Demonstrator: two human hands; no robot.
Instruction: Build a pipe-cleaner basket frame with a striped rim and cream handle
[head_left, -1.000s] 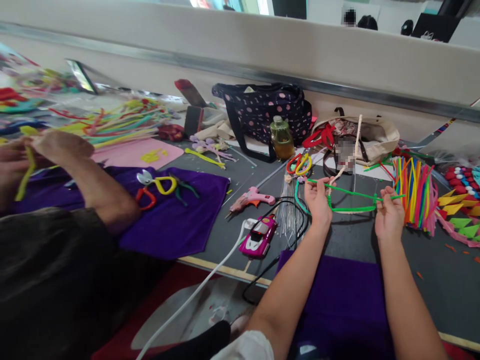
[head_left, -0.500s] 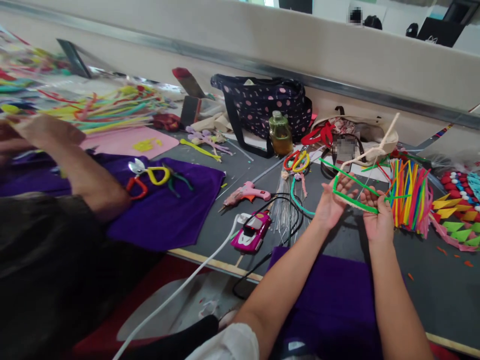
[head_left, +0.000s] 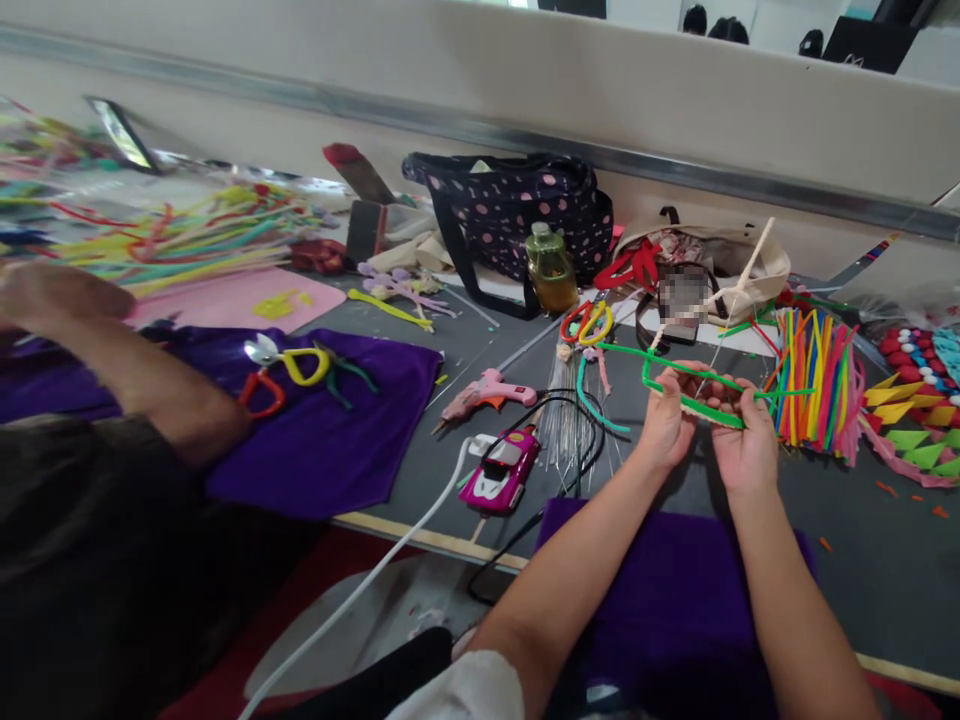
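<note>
The left hand [head_left: 666,425] and right hand [head_left: 745,445] both pinch the green pipe cleaner [head_left: 694,405], just left of the upright bundle of coloured pipe cleaners [head_left: 816,385]. Its long axis runs left to right between the 2 hands, equally near each.

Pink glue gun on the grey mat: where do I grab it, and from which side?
Probably best by the handle end of the pink glue gun, coming from the right and above. It lies flat on its side, nozzle pointing left toward the purple cloth. The black cable and the bundle of thin wires crowd its right, so come down steeply.
</note>
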